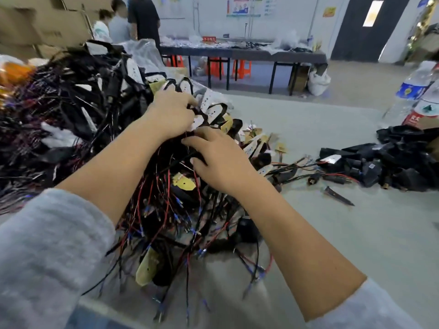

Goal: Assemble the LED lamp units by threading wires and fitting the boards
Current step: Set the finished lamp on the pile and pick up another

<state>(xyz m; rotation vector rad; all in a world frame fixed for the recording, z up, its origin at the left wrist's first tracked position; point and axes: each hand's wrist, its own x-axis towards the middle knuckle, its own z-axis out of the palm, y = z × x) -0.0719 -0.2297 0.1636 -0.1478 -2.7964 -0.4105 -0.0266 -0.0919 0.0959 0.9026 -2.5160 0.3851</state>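
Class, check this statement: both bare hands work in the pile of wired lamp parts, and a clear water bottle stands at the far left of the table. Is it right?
Not quite. The head view shows the water bottle at the far right of the table, not the left. Both hands, left and right, are in the pile.

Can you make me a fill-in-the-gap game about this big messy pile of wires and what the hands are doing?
1. Both hands, the left hand and the right hand, reach into a big tangle of red and black ____.
2. The person's sleeves are the colour ____.
3. The water bottle stands at the ____ edge of the picture.
4. The stools under the far table are ____.

Missing words: wires; grey; right; orange
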